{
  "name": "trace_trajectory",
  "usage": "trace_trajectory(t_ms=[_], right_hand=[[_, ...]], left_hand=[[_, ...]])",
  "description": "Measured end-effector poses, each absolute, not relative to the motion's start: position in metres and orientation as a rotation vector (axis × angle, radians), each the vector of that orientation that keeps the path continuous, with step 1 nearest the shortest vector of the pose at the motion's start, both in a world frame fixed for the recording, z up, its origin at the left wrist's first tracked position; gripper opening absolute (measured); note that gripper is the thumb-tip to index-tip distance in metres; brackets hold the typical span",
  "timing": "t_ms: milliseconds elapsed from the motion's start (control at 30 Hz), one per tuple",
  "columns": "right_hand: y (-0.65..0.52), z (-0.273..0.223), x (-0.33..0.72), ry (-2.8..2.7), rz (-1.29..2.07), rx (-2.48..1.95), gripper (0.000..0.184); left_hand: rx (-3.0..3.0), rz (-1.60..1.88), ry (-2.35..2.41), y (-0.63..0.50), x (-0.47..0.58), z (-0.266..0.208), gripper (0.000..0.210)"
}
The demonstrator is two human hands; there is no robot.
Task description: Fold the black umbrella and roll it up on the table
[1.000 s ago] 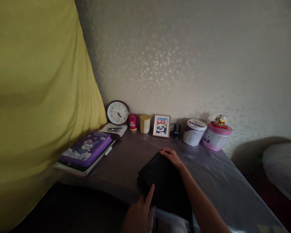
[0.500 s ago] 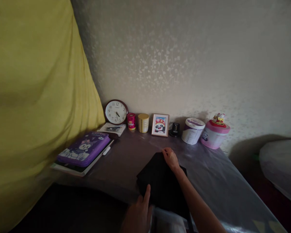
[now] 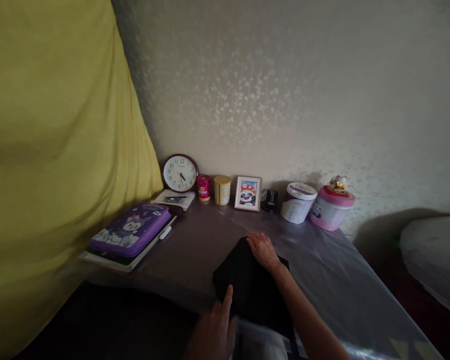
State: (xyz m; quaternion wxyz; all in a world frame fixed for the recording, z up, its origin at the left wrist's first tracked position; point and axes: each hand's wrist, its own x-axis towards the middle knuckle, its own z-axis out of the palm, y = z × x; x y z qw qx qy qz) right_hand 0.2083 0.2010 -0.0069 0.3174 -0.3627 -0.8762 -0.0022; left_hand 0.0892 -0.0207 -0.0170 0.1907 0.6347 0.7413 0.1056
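A piece of black cloth (image 3: 243, 285), partly folded, lies at the front of the table, with a thin dark strap (image 3: 294, 345) at its lower right. My right hand (image 3: 264, 251) rests over its far edge, fingers bent onto the fabric. Lower down, my left hand (image 3: 213, 330) holds the cloth's near left side; its index finger is stretched along the fabric, while the other fingers are partly hidden and blurred. Near my left wrist, something pale (image 3: 260, 342) is too blurred to name.
Along the wall stand a round clock (image 3: 180, 173), a pink can (image 3: 203, 188), a yellow can (image 3: 222, 190), a framed panda picture (image 3: 248, 193), a small black object (image 3: 270, 201) and two tubs (image 3: 298, 202). A purple case (image 3: 131, 230) lies left, beside a yellow curtain (image 3: 60, 150).
My right hand has shifted slightly left, and its fingers lie flatter over the cloth's far edge. My left hand stays almost in place.
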Motion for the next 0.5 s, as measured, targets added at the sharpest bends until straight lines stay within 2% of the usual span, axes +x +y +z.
trace_trajectory(t_ms=[67, 267, 400, 500], right_hand=[[0.196, -0.002, 0.210, -2.258, -0.008, -0.968, 0.028], [0.163, -0.002, 0.213, -2.438, 0.122, -0.563, 0.022], [0.181, -0.008, 0.225, -2.238, 0.065, -0.875, 0.026], [0.195, -0.008, 0.251, -2.100, 0.140, -0.983, 0.027]], left_hand=[[1.777, 0.316, 2.074, -0.021, 0.089, -0.016, 0.057], [1.766, 0.311, 2.077, -0.022, 0.090, -0.011, 0.055], [1.768, 0.312, 2.076, -0.023, 0.088, -0.011, 0.054], [1.791, 0.345, 2.076, -0.022, 0.086, -0.016, 0.054]])
